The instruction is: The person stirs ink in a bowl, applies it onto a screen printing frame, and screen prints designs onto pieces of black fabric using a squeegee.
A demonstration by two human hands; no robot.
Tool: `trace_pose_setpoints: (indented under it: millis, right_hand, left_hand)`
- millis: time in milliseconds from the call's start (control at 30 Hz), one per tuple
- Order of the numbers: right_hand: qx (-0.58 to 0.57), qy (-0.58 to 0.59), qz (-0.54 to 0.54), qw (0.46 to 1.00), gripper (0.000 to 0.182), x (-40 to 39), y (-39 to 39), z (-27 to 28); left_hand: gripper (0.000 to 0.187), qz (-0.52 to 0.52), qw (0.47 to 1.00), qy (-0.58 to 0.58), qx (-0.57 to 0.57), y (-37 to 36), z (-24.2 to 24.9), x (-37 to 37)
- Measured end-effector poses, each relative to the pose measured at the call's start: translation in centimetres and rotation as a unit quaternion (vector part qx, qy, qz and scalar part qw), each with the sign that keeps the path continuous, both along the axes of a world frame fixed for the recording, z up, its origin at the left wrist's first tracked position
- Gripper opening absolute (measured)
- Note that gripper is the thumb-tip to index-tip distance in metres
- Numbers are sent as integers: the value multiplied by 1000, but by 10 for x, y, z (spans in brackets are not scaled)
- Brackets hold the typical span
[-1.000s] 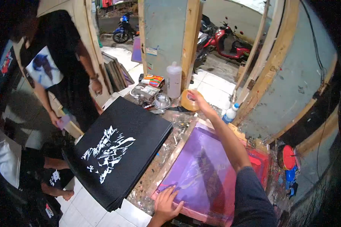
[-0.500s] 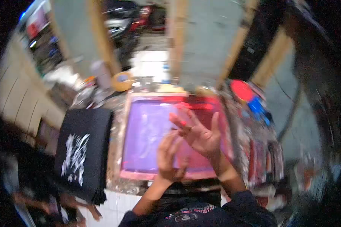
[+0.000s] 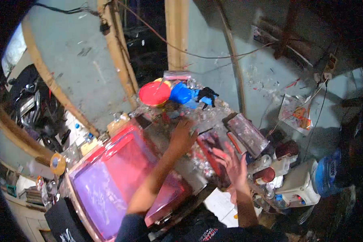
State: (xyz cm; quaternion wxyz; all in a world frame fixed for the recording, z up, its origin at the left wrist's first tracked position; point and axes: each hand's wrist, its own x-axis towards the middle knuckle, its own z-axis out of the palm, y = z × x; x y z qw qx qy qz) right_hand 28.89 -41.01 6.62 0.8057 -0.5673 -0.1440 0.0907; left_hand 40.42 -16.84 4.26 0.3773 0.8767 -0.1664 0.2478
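Observation:
A screen-printing frame [image 3: 93,213] with purple mesh, partly smeared with red, lies tilted in view at the lower left. My left hand [image 3: 183,135] stretches across it to the cluttered table just past its right side. Motion blurs its fingers, and what they touch cannot be made out. My right hand [image 3: 234,167] is raised beside the table's front part, fingers spread, with nothing in it. Its fingertips look reddish. Long red-edged tools [image 3: 210,155] lie near it. Beyond my left hand stand a red tub [image 3: 154,92] and a blue container [image 3: 180,93].
A black cloth item [image 3: 207,97] lies beside the blue container. On the right stand several ink-stained jars [image 3: 265,175], a white jerrycan [image 3: 300,186] and a blue water bottle [image 3: 328,175]. Folded black fabric [image 3: 66,222] is at lower left; a tape roll [image 3: 58,163] sits above it.
My view has swung to the right. My hands, close together over the frame before, are now apart: the left reaches over the table clutter, the right hangs open beside it.

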Motion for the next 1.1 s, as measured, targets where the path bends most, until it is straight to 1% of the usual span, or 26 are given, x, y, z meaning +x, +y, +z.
trace_pose_setpoints:
  millis: [67, 100, 133, 200, 233, 267, 333, 367, 433, 467, 500, 567, 600, 633, 667, 733, 800, 867, 900, 967, 1000, 1067, 1100]
  right_hand:
    - [-12, 0, -23, 1000, 95, 4, -7, -6]
    - [-17, 24, -40, 999, 94, -1, -10, -9]
    - [-21, 46, -57, 997, 94, -4, -13, -11]
    - [-20, 23, -60, 998, 93, 0, -18, -12]
    - [-23, 12, -57, 998, 93, 3, -22, -12]
    - [-21, 27, -53, 998, 92, 10, -26, -11]
    - [-41, -2, -65, 997, 93, 40, -25, -7]
    - [-51, -14, -72, 996, 93, 57, -25, -2]
    - [-65, -37, -58, 995, 93, 113, -26, -7]
    - [-70, -41, -75, 994, 93, 146, -23, -5]
    - [-75, -46, -91, 992, 93, 179, -15, 2]
    - [-81, -49, -139, 986, 92, 236, 8, 16]
    - [-106, -67, -139, 982, 93, 283, 22, 12]
    - [-77, -59, -125, 987, 94, 296, 29, 4]
    - [-50, -51, -110, 991, 94, 305, 35, 0]
    - [-53, -84, -118, 988, 97, 308, 47, -6]
    - [-70, -118, -131, 982, 98, 305, 53, -8]
    - [-101, -159, -152, 970, 97, 296, 54, 7]
    - [-141, -188, -189, 953, 93, 293, 54, 12]
    - [-186, -199, -207, 940, 91, 284, 49, 24]
    - [-207, -206, -216, 932, 89, 282, 46, 29]
    - [-215, -199, -222, 930, 86, 284, 38, 24]
    - [-219, -195, -223, 930, 84, 284, 34, 22]
  left_hand:
    - [41, -32, 998, -43, 16, -30, -32, 104]
    - [45, -42, 996, -75, 14, -43, -50, 147]
    - [47, -3, 997, -69, 27, -56, -62, 179]
    - [52, 77, 994, -57, 52, -77, -77, 231]
    - [53, 99, 990, -47, 86, -82, -82, 245]
    - [50, 89, 988, -17, 128, -81, -88, 258]
    - [42, 61, 973, 48, 217, -73, -104, 276]
    - [29, 95, 973, -21, 210, -76, -129, 301]
    - [25, 80, 977, -62, 190, -76, -133, 312]
    - [22, 73, 977, -81, 182, -73, -135, 314]
    - [22, -9, 992, -120, 26, -66, -114, 298]
    - [24, -47, 992, -1, -115, -67, -91, 268]
    - [26, -39, 992, -20, -121, -66, -69, 250]
    - [28, -32, 991, -40, -127, -65, -48, 232]
    - [27, -52, 984, -5, -169, -63, -43, 226]
    - [26, -90, 961, 66, -255, -60, -42, 221]
    - [25, -48, 947, 96, -302, -61, -42, 219]
    - [27, -69, 889, 115, -439, -73, 1, 194]
    - [28, -64, 889, 119, -438, -76, 10, 189]
    - [30, -53, 887, 122, -443, -80, 23, 183]
    - [31, -68, 869, 136, -470, -79, 20, 187]
    - [32, -94, 830, 163, -525, -75, 6, 198]
    - [31, -116, 843, 129, -509, -78, 14, 193]
